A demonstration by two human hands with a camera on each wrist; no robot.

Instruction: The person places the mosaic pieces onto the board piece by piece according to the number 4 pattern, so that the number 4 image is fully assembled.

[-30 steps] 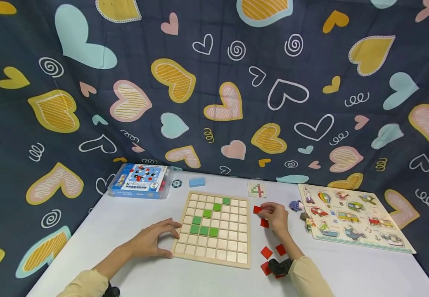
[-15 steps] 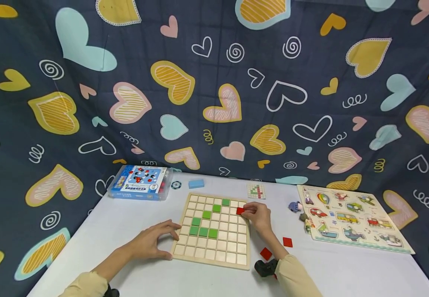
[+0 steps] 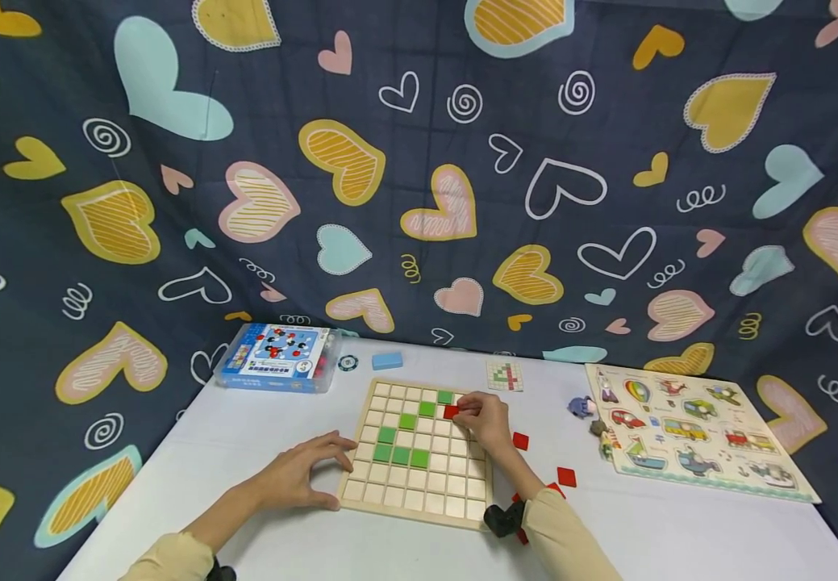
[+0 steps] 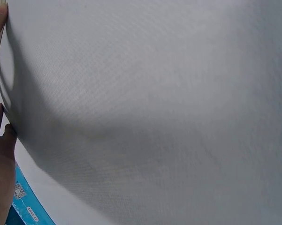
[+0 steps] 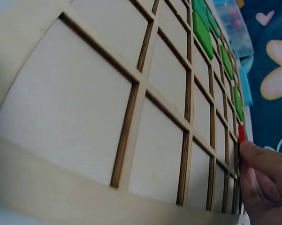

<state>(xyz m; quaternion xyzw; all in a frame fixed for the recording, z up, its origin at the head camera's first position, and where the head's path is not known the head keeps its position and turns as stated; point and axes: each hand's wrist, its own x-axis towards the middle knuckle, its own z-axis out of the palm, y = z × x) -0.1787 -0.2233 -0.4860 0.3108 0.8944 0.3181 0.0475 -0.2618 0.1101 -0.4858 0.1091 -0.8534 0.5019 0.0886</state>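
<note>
A wooden grid board [image 3: 419, 516] lies on the white table with several green tiles [image 3: 407, 422] in its cells. My right hand [image 3: 485, 421] pinches a red square tile [image 3: 451, 411] over the upper right part of the board, just below the topmost green tile. In the right wrist view the same red tile [image 5: 241, 134] shows at my thumb and fingertips, by the far cells. My left hand [image 3: 295, 474] rests against the board's left edge, thumb and fingers spread apart. The left wrist view catches only part of that hand [image 4: 1, 173] and the board's edge.
More loose red tiles [image 3: 567, 477] lie to the right of the board, some partly behind my right forearm. A small pattern card [image 3: 505, 376], a blue block [image 3: 387, 361] and a plastic box [image 3: 278, 360] stand behind. A vehicle picture puzzle [image 3: 694, 428] and small figures [image 3: 581, 407] are at right.
My right hand has carried the red tile from the table right of the board leftward over the board's upper right cells. The left hand has stayed at the edge.
</note>
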